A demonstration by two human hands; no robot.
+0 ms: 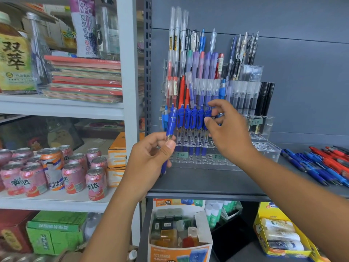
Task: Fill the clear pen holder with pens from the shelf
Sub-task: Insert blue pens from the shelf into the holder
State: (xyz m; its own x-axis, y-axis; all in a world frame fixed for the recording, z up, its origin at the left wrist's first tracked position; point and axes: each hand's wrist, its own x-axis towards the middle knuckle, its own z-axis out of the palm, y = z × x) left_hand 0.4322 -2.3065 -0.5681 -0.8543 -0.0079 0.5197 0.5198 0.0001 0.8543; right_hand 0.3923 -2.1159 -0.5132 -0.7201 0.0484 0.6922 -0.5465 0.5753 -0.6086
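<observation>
Blue pen [171, 127] pinched by left hand [151, 156] | right hand [224, 133] loosely open, empty

Left hand [151, 152] grips a blue pen [171, 125] beside the clear pen holder [264, 150].

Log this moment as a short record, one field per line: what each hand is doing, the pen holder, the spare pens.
left hand: left hand grips one blue pen, upright and slightly tilted, in front of the holder
right hand: right hand at the row of blue pens in the holder, fingers curled around one; blurred, grip unclear
pen holder: clear tiered pen holder on the dark shelf, many front holes empty
spare pens: loose pile of blue and red pens lying on the shelf to the right
</observation>
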